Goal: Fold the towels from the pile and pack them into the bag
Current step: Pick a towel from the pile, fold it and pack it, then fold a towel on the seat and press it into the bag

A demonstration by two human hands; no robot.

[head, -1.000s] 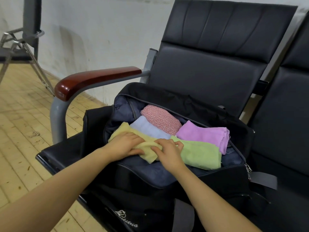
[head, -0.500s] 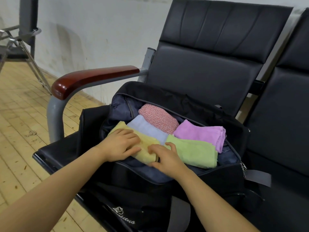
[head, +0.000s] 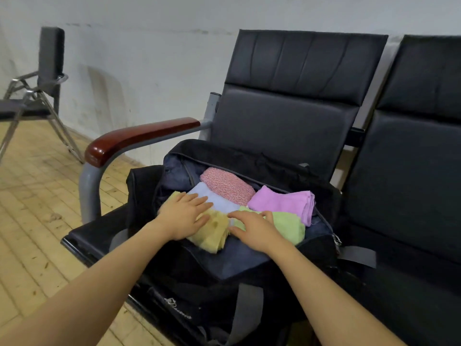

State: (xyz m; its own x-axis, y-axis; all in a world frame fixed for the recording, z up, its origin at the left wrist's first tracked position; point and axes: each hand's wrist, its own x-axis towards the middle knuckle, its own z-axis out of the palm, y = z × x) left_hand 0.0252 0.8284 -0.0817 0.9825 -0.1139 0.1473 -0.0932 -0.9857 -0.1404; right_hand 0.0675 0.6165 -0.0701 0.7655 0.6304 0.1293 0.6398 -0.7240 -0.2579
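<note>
- The black seat [head: 287,126] is carrying the open black bag [head: 249,265], which is lying under both hands, with the seat back rising just beyond them.
- The wooden armrest [head: 139,138] is standing out to the left of the left hand, well apart from it, leaving free room on that side.
- The green towel [head: 287,224] is lying folded under the right hand [head: 252,229], whose fingers are lying spread and fairly straight, pressing flat and gripping nothing.
- The purple towel [head: 284,202] is sitting just beyond the right hand, touching the green one.
- The pink speckled towel [head: 227,184] is resting beyond and between the two hands, at the far side of the opening.
- The pale blue towel [head: 217,202] is lying just past the left fingertips.
- The yellow towel [head: 212,233] is sticking out between the hands, its near corner hanging over the bag's front edge; the left hand [head: 185,217] is pressing on it flat, fingers straight.
- The step appears to be settling this towel in: pushing down and away with flat palms should be tucking the overhanging corner inside without undoing the fold.
- The zipper edge nearest the wrists is the likely snag; open room remains to the right of the right hand, beside the zipper pull [head: 336,239].
- No towel pile is showing here.
</note>
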